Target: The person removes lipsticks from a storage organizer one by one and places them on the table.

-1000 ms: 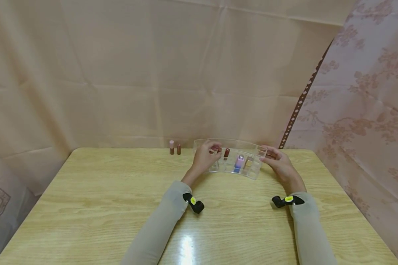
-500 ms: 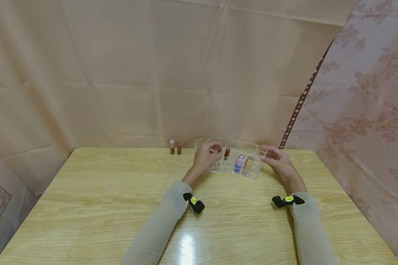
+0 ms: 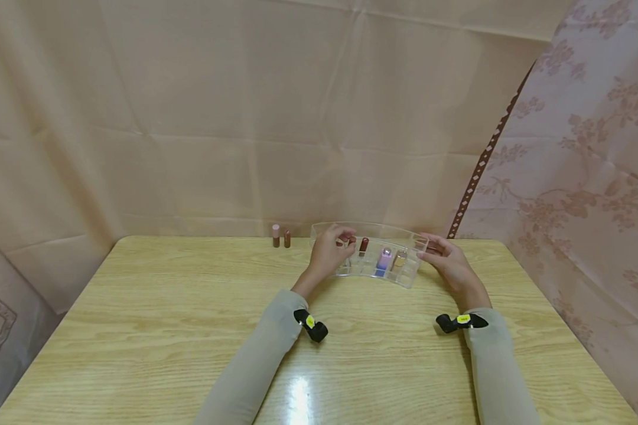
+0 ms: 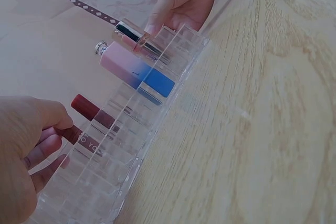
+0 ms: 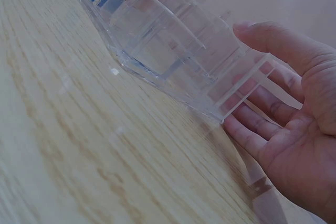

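A clear, curved, compartmented lipstick organizer stands at the back of the table. My left hand reaches over its left end and pinches a brown lipstick tube with white lettering, its lower part inside a compartment. Beside it, a dark red lip tube stands in the organizer. Further right are a pink-to-blue lipstick with a silver knob on top and a gold-toned lipstick. My right hand holds the organizer's right end, thumb in front and fingers behind; these show through the plastic in the right wrist view.
Two more lip tubes stand left of the organizer at the table's back edge: one with a pink cap, one brown. A beige curtain hangs behind the wooden table, a floral cloth at right.
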The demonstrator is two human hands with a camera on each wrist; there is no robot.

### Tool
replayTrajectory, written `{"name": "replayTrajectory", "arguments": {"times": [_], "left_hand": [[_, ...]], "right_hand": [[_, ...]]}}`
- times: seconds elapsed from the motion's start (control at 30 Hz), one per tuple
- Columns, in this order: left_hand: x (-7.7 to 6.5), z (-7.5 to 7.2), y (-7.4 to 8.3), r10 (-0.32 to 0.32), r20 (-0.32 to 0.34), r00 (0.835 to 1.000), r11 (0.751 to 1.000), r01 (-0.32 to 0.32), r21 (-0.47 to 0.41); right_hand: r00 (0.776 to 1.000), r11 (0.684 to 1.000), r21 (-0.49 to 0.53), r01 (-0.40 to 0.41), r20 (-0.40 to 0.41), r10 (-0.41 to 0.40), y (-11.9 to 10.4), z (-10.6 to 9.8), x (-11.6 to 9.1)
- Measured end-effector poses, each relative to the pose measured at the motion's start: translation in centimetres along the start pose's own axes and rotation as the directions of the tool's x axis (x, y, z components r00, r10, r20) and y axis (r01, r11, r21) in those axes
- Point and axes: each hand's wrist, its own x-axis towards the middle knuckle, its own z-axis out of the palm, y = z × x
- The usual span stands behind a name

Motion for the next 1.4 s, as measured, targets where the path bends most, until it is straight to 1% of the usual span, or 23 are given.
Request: {"name": "replayTrajectory", "arguments": {"times": [0.27,0.6,0.77,1.1,1.23,1.4], "left_hand": [[-0.07,-0.01,0.01,0.001,-0.006,1.000,1.000,-0.001,0.005],[-0.13,0.11,0.31,0.025,-0.031,0.999,0.999,-0.024,0.036],[-0.20,0.25,0.34,0.022,-0.032,0.999,0.998,-0.020,0.059],[-0.23,0.38,0.27,0.009,-0.039,0.999,0.999,-0.007,0.042],[-0.31,0.40,0.31,0.005,-0.046,0.999,0.999,-0.004,0.036],[-0.40,0.44,0.29,0.014,-0.059,0.998,1.000,-0.012,0.027]], "right_hand": [[1.000,1.000,-0.009,0.002,0.005,-0.001,0.01,0.05,-0.03],[0.999,0.999,0.026,0.027,0.021,-0.028,-0.05,-0.08,-0.04],[1.000,1.000,0.022,0.010,0.017,-0.010,-0.17,-0.03,-0.09],[1.000,1.000,0.005,-0.002,0.012,0.002,-0.23,0.02,-0.14],[1.000,1.000,0.009,0.010,0.021,-0.011,-0.19,0.04,-0.14],[1.000,1.000,0.019,0.015,0.012,-0.015,-0.22,0.07,-0.18]]}}
